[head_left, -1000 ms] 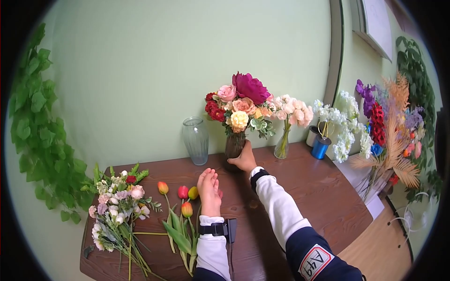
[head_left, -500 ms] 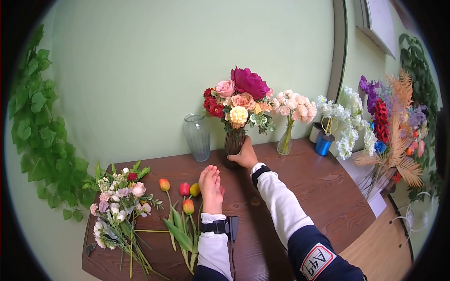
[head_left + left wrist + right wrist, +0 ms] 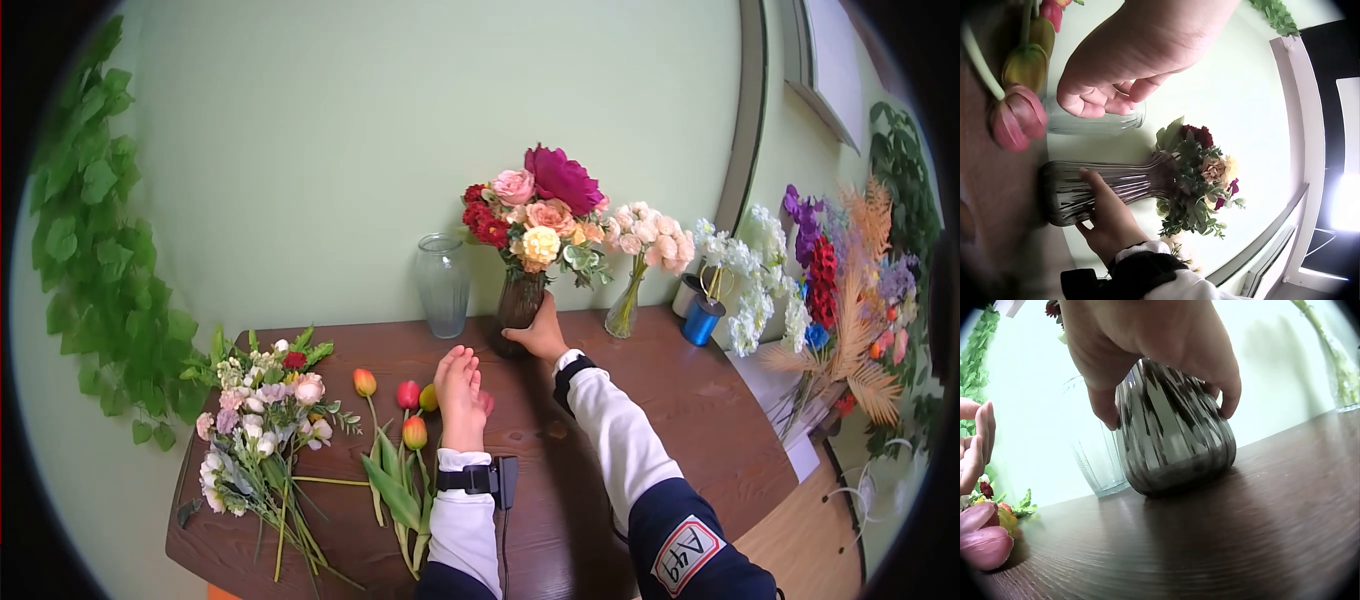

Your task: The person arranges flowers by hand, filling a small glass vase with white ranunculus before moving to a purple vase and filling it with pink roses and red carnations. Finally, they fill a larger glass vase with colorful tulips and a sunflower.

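My right hand (image 3: 537, 330) grips the lower body of a dark ribbed glass vase (image 3: 1175, 434), thumb on one side and fingers on the other. The vase's base is at the tabletop, and it holds a mixed bouquet (image 3: 541, 215) with a big magenta bloom, red, pink and cream flowers. My left hand (image 3: 462, 400) hovers with loosely curled fingers and nothing in them, close by several tulips (image 3: 414, 432) in red, yellow and orange. In the left wrist view this hand overlaps a clear glass vase (image 3: 1097, 128), which stands left of the dark one.
A bunch of mixed pale flowers (image 3: 262, 420) lies at the left of the brown table (image 3: 690, 420). Right of the dark vase stand a small vase of pale pink roses (image 3: 622, 310) and a blue spool (image 3: 704, 320). White blossoms (image 3: 757, 285) and more flowers fill the right side.
The head view has shifted, so the table's things appear further right. My right hand keeps its grip on the dark vase, and my left hand stays near the tulips.
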### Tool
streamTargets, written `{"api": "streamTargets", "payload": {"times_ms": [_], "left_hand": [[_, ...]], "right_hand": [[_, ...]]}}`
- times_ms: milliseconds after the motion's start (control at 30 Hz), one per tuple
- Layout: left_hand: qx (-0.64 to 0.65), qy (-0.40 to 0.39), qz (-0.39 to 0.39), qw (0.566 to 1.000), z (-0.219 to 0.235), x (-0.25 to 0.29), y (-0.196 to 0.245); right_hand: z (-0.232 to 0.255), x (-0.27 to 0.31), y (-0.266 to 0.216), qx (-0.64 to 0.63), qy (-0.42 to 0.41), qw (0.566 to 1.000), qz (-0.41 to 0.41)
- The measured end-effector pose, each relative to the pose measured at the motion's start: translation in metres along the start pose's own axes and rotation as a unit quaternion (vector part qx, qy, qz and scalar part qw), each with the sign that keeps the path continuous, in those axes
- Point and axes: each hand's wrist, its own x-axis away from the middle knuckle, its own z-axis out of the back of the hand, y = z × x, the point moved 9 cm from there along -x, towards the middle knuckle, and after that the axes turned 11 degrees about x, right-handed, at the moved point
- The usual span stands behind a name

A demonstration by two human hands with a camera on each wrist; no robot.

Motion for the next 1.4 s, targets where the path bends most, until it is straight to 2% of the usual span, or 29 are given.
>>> {"api": "streamTargets", "payload": {"times_ms": [167, 233, 300, 333, 367, 433, 467, 567, 667, 733, 767, 833, 867, 900, 933, 1100, 1167, 1233, 1300, 1400], "left_hand": [[0.031, 0.002, -0.001, 1.0, 0.0, 0.001, 0.005], [0.04, 0.001, 0.004, 0.999, -0.002, 0.001, 0.003], [0.076, 0.013, 0.015, 0.997, -0.001, 0.0, 0.002], [0.085, 0.012, 0.013, 0.996, -0.002, 0.0, 0.003], [0.092, 0.013, 0.017, 0.995, -0.002, 0.001, 0.002], [0.093, 0.014, 0.006, 0.996, -0.001, 0.001, 0.005], [0.095, 0.014, 0.007, 0.995, -0.002, 0.001, 0.005], [0.104, 0.021, 0.002, 0.994, 0.001, 0.001, 0.007], [0.1, 0.023, -0.002, 0.995, 0.001, 0.001, 0.007], [0.102, 0.027, -0.005, 0.994, 0.002, 0.003, 0.009], [0.099, 0.029, -0.006, 0.995, 0.003, 0.003, 0.01], [0.093, 0.029, -0.025, 0.995, 0.001, 0.006, 0.017], [0.088, 0.045, -0.012, 0.995, 0.0, 0.013, 0.021], [0.083, 0.061, 0.004, 0.995, 0.0, 0.016, 0.021], [0.09, 0.053, -0.02, 0.994, 0.003, 0.01, 0.02], [0.091, 0.06, -0.03, 0.994, 0.01, 0.004, 0.018], [0.08, 0.07, -0.04, 0.994, 0.009, 0.004, 0.02], [0.049, 0.078, -0.073, 0.993, 0.012, 0.003, 0.024], [0.038, 0.078, -0.074, 0.993, 0.012, 0.004, 0.024], [0.028, 0.104, -0.075, 0.991, 0.012, 0.006, 0.026]], "right_hand": [[0.006, 0.006, -0.008, 0.009, 0.023, 1.0, 0.005], [0.031, 0.023, -0.03, 0.08, 0.091, 0.992, -0.023], [0.039, 0.037, -0.054, 0.115, 0.086, 0.989, 0.021], [0.038, 0.042, -0.07, 0.132, 0.082, 0.986, 0.059], [0.034, 0.047, -0.088, 0.093, 0.07, 0.988, 0.105], [0.014, 0.044, -0.109, 0.086, 0.018, 0.985, 0.149], [0.0, 0.039, -0.115, 0.102, -0.016, 0.982, 0.157], [-0.024, 0.02, -0.146, 0.16, -0.042, 0.967, 0.194], [-0.04, -0.008, -0.169, 0.203, -0.086, 0.963, 0.156], [-0.05, -0.029, -0.17, 0.23, -0.092, 0.964, 0.092], [-0.059, -0.04, -0.167, 0.224, -0.093, 0.966, 0.094], [-0.076, -0.067, -0.142, 0.244, -0.037, 0.964, 0.095], [-0.083, -0.072, -0.135, 0.214, -0.057, 0.972, 0.078], [-0.082, -0.07, -0.138, 0.212, -0.058, 0.972, 0.078], [-0.08, -0.066, -0.141, 0.207, -0.061, 0.973, 0.081], [-0.056, -0.043, -0.153, 0.215, -0.063, 0.97, 0.097], [-0.048, -0.03, -0.162, 0.218, -0.113, 0.961, 0.131], [-0.037, -0.017, -0.163, 0.218, -0.129, 0.956, 0.147], [-0.028, -0.002, -0.165, 0.216, -0.144, 0.952, 0.162], [-0.012, 0.033, -0.182, 0.19, -0.113, 0.932, 0.288]]}}
